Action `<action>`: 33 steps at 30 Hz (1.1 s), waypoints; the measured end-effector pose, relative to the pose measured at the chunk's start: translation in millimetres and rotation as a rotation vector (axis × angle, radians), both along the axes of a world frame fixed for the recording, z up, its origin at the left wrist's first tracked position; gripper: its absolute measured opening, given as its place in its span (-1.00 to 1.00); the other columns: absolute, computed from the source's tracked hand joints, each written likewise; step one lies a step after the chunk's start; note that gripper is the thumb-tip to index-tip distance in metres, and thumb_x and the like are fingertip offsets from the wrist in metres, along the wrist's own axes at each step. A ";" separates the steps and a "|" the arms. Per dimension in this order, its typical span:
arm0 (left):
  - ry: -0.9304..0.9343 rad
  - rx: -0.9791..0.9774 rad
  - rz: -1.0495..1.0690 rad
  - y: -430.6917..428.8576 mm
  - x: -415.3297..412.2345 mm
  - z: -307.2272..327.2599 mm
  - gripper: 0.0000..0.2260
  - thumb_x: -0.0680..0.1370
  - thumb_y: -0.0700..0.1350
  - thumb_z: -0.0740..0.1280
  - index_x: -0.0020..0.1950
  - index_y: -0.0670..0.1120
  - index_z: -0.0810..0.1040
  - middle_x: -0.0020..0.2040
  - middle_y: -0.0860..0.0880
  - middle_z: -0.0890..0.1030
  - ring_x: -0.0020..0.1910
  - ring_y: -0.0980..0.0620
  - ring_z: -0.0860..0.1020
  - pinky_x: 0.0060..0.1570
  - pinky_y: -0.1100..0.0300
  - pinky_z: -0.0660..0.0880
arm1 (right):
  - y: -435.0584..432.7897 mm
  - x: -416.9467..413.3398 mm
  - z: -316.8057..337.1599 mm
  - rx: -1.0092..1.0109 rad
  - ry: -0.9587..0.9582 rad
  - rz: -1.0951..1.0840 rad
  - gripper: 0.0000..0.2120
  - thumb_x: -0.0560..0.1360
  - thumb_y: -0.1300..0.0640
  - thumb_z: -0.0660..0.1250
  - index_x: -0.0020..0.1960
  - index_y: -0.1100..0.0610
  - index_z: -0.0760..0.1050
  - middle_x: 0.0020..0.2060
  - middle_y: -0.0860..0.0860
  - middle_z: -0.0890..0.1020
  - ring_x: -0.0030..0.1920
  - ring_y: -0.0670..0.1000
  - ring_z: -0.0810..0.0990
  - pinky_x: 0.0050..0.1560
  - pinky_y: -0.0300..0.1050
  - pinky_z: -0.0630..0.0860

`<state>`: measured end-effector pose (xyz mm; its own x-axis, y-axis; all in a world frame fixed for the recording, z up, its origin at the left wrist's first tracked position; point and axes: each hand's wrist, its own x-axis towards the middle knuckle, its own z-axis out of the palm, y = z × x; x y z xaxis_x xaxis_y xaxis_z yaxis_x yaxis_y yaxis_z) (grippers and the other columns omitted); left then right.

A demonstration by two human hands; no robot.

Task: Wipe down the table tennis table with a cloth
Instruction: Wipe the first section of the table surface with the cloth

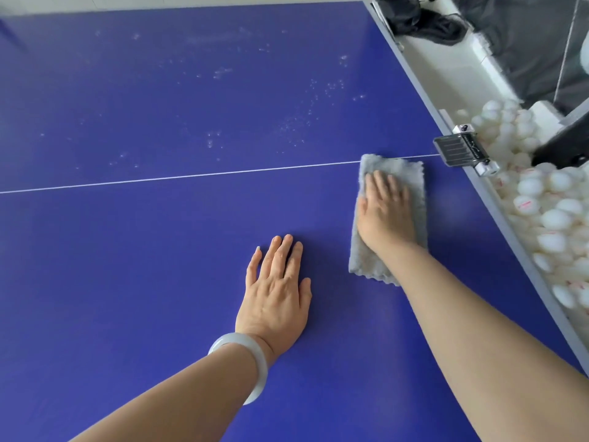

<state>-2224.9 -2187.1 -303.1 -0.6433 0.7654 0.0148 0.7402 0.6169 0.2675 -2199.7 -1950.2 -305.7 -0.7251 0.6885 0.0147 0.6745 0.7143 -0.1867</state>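
Grey cloth [393, 186] lies folded on the blue table [159, 234] near its right edge, just this side of the white line [191, 176]. Her right hand [385, 215] presses it flat, fingers straight; the left hand [274, 295] rests spread on bare surface. Wiping is underway; dusty specks [302, 122] beyond the line probably need the next strokes.

The right hand [387, 212] presses flat on a folded grey cloth [390, 218] lying on the blue tabletop [159, 250], just below its white centre line [191, 177]. The left hand [275, 293] rests palm-down on the bare surface beside it (a pale bangle [255, 366] circles that wrist). Whitish specks [302, 122] dot the far half. White balls [548, 218] fill a tray along the right edge, near a black clamp [460, 149].
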 end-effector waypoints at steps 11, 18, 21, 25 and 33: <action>-0.003 0.014 0.001 0.7 -0.1 -1.3 -0.45 0.62 0.07 -0.06 0.60 -0.08 0.12 0.61 -0.01 0.09 0.59 0.04 -0.05 0.55 0.05 -0.22 | 107.3 66.8 4.1 0.037 0.025 -0.073 -0.44 0.67 -0.04 -0.12 0.57 0.22 0.19 0.56 0.16 0.22 0.57 0.12 0.13 0.58 0.00 -0.07; -0.001 -0.001 0.008 0.2 1.1 2.1 -0.44 0.61 0.07 -0.06 0.60 -0.08 0.13 0.60 -0.01 0.10 0.59 0.04 -0.04 0.54 0.06 -0.23 | 16.2 87.0 -9.0 0.036 -0.054 0.158 -0.43 0.66 -0.08 -0.20 0.62 0.10 -0.03 0.61 0.00 -0.01 0.61 0.04 -0.08 0.59 0.03 -0.16; 0.005 0.001 0.001 1.8 1.9 2.6 -0.44 0.61 0.07 -0.05 0.59 -0.09 0.15 0.60 -0.03 0.13 0.59 0.03 -0.01 0.55 0.05 -0.20 | 46.4 111.0 -3.5 0.034 -0.084 0.249 -0.44 0.67 -0.12 -0.19 0.62 0.03 -0.01 0.61 -0.04 0.01 0.61 -0.02 -0.10 0.59 -0.03 -0.19; 0.004 0.002 0.011 1.3 2.3 2.5 -0.48 0.64 0.04 0.01 0.59 -0.10 0.17 0.60 -0.04 0.14 0.59 0.02 0.00 0.55 0.05 -0.20 | 80.6 117.8 3.1 0.036 -0.152 -0.217 -0.48 0.67 -0.12 -0.05 0.61 -0.10 0.04 0.61 0.10 0.02 0.58 0.26 -0.05 0.56 0.19 -0.13; -0.004 0.020 0.007 2.3 3.4 5.4 -0.50 0.65 0.01 0.05 0.57 -0.13 0.21 0.58 -0.06 0.18 0.59 -0.01 0.05 0.55 0.00 -0.12 | -68.6 148.8 0.8 0.046 -0.164 0.056 -0.47 0.66 -0.16 -0.15 0.61 -0.10 0.07 0.59 0.12 0.13 0.54 0.36 0.08 0.53 0.34 0.00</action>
